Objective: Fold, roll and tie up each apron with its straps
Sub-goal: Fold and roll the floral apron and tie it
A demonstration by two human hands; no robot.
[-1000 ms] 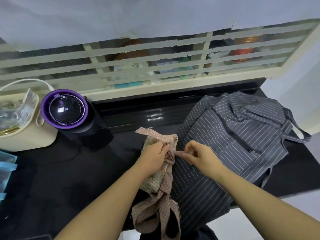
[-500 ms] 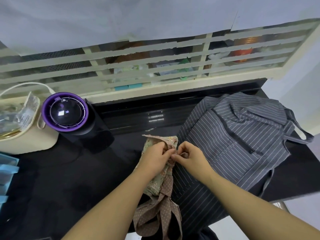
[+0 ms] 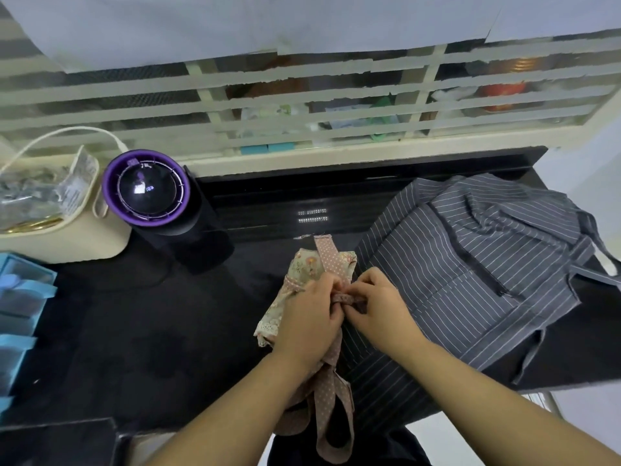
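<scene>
A rolled floral apron [image 3: 304, 269] lies on the black counter [image 3: 151, 314], with pink dotted straps [image 3: 327, 258] wrapped around it. My left hand [image 3: 311, 316] grips the roll and pinches a strap. My right hand [image 3: 378, 306] pinches the same strap [image 3: 349, 299] right beside it, fingertips touching. One strap end sticks up past the roll's far end. Loose strap loops [image 3: 331, 408] hang over the counter's near edge. A grey striped apron [image 3: 477, 260] lies spread out at the right, partly under my right hand.
A black cylinder with a purple-rimmed lid [image 3: 146, 191] stands at the back left. Next to it is a cream container [image 3: 67, 237] holding plastic bags. Blue boxes [image 3: 20, 311] sit at the far left edge. A slatted window grille [image 3: 302, 105] runs behind the counter.
My hands have come together over the roll, from slightly apart a second ago. A strap end now sticks up beyond the roll's far end.
</scene>
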